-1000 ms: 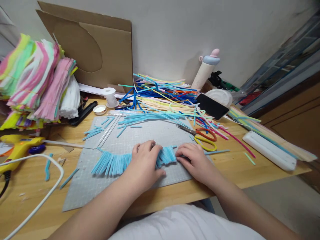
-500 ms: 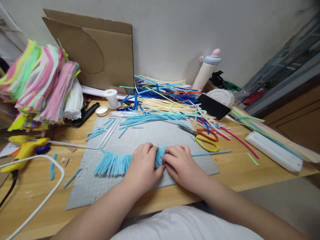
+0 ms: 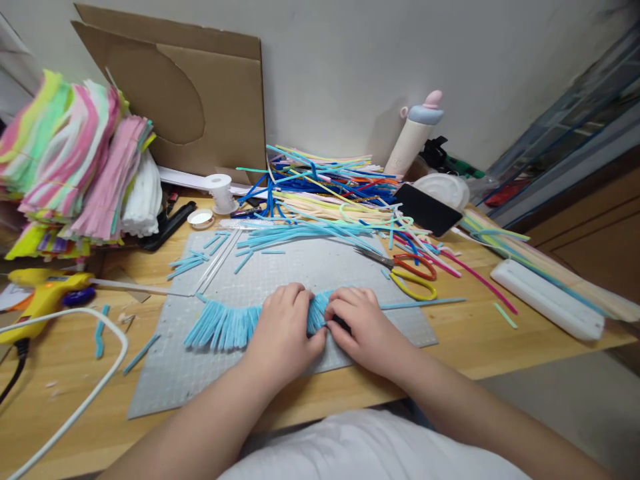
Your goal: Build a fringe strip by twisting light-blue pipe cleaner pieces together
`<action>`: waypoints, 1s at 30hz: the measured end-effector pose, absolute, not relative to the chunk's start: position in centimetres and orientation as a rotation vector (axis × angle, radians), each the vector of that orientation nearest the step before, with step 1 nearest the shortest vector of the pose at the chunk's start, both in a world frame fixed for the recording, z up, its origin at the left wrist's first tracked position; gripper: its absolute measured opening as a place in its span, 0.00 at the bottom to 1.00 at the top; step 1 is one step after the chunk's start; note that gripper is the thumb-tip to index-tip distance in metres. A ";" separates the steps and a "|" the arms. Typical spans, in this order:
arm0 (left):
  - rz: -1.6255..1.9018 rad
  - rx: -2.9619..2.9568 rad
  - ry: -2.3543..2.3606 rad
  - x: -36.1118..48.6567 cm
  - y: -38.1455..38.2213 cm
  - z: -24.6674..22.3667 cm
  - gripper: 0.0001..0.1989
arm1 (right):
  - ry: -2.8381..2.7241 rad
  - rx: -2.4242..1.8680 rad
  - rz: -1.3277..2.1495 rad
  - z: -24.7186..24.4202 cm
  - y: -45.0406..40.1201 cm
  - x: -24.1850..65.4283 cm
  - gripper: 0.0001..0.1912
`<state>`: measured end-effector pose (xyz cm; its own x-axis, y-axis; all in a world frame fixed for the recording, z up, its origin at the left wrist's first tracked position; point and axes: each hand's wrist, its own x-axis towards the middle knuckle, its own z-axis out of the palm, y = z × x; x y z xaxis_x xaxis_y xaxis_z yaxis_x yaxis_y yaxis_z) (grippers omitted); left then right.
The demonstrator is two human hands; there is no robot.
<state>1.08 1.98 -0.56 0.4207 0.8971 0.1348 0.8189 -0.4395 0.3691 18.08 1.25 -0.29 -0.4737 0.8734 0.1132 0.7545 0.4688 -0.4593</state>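
Observation:
A fringe of light blue pipe cleaner pieces (image 3: 223, 325) lies on the grey cutting mat (image 3: 170, 373), its strands fanned toward me at the left. My left hand (image 3: 285, 330) is closed over the middle of the fringe, thumb near its lower edge. Right beside it, my right hand (image 3: 363, 327) pinches the fringe's right part between thumb and fingers. A long blue stem (image 3: 425, 303) sticks out to the right from under my right hand. The fingertips hide the spot where the pieces meet the stem.
Orange and yellow scissors (image 3: 413, 275) lie right of the mat's middle. Behind are loose pipe cleaners (image 3: 320, 233), a phone (image 3: 428, 209) and a bottle (image 3: 413, 137). A yellow glue gun (image 3: 47, 297) and white cable (image 3: 117, 333) are at left, a white power strip (image 3: 547, 300) at right.
The view has shifted slightly, so the things at the left sit a little further left and higher. Both hands keep nearly the same hold on the blue fringe.

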 end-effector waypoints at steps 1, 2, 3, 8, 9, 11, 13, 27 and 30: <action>0.462 2.433 1.495 1.0 2.0 -0.6 0.17 | -2.388 -1.380 0.492 -0.3 1.2 18.1 0.03; 0.467 2.433 1.490 1.0 2.0 -0.6 0.17 | -2.391 -1.381 0.480 -0.4 1.2 18.1 0.03; 0.474 2.432 1.486 0.9 2.0 -0.6 0.17 | -2.396 -1.379 0.468 -0.4 1.2 18.1 0.03; 0.506 2.422 1.475 0.7 2.0 -0.7 0.18 | -2.441 -1.369 0.416 -0.5 1.2 18.1 0.03; 0.509 2.420 1.475 0.7 2.0 -0.8 0.18 | -2.451 -1.365 0.411 -0.4 1.2 18.1 0.03; 0.513 2.417 1.474 0.7 2.1 -0.8 0.18 | -2.472 -1.346 0.407 -0.4 1.2 18.1 0.04; 0.515 2.413 1.476 0.7 2.2 -0.8 0.18 | -2.491 -1.326 0.405 -0.3 1.2 18.1 0.04; 0.554 2.396 1.447 0.2 2.0 -1.0 0.20 | -2.451 -1.319 0.454 -0.3 1.3 18.2 0.05; 0.545 2.410 1.451 0.4 2.1 -1.0 0.19 | -2.447 -1.319 0.470 -0.4 1.3 18.2 0.04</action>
